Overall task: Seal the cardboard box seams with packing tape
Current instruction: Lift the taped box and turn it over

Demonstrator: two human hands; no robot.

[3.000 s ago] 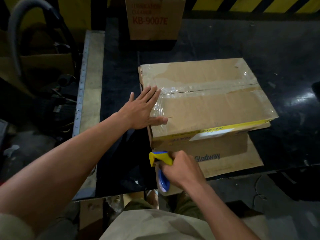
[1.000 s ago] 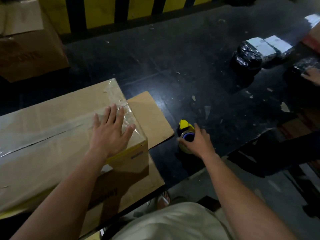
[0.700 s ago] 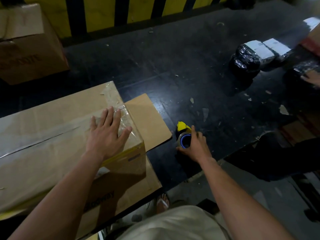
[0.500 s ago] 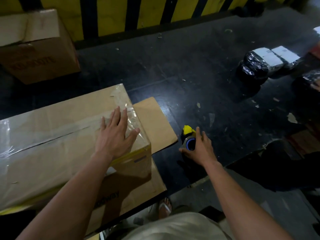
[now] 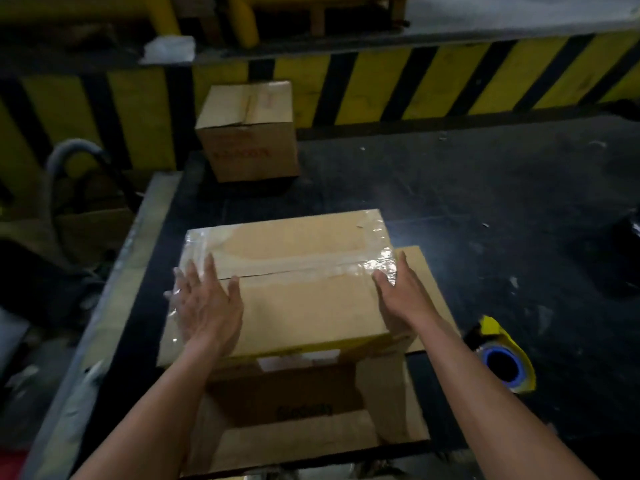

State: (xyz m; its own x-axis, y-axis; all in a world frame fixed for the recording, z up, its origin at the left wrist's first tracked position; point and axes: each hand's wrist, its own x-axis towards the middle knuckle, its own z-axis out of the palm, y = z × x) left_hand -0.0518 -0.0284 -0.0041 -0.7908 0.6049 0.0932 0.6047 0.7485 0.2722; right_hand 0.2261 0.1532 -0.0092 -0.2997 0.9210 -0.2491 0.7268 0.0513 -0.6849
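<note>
Brown cardboard box (image 5: 304, 306) sits mid-left on the black counter (image 5: 485, 202), on a flat sheet of brown cardboard (image 5: 298, 441). Clear packing tape (image 5: 301, 271) runs along the top centre seam and wraps both ends; it looks wrinkled at the right end.

Left grip (image 5: 207, 306): released, palm flat on the box top at its left end, fingers straight over the tape. Right grip (image 5: 398, 296): released, fingers straight, laid against the box's upper right edge.

Yellow tape dispenser with a blue-cored roll (image 5: 505, 355) lies on the counter right of the box, apart from the right grip. Smaller brown carton (image 5: 249, 150) stands at the counter's far edge, before a yellow-and-black striped barrier (image 5: 433, 84).
</note>
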